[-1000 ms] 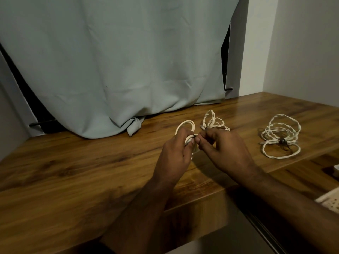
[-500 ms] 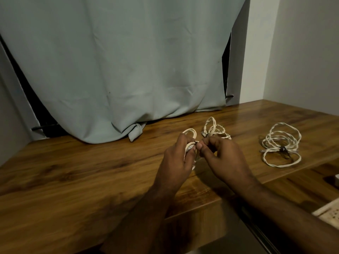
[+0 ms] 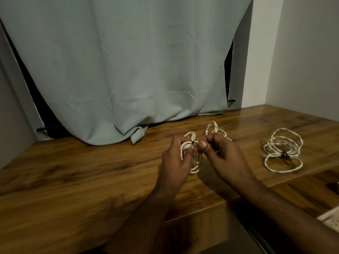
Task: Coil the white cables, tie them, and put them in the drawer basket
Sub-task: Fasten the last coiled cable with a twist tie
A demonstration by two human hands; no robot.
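My left hand [image 3: 175, 162] grips a small coil of white cable [image 3: 194, 166] held just above the wooden desk [image 3: 73, 180]. A thin dark tie [image 3: 194, 143] crosses the top of that coil, and my right hand [image 3: 223, 156] pinches its end between thumb and fingers. Behind my right hand lies a second white cable [image 3: 212, 128], loosely looped and partly hidden. Further right on the desk rests a larger white coil [image 3: 283, 150] bound with a dark tie at its near side.
A pale curtain [image 3: 128, 70] hangs down onto the back of the desk. The desk's front edge runs under my forearms. At the lower right a whitish woven corner [image 3: 330, 218] shows, possibly the basket. A wall [image 3: 308, 52] closes off the right side.
The view has tilted so the desk sits lower in frame. My hands have drawn slightly apart, and the dark tie now shows stretched between them over the coil.
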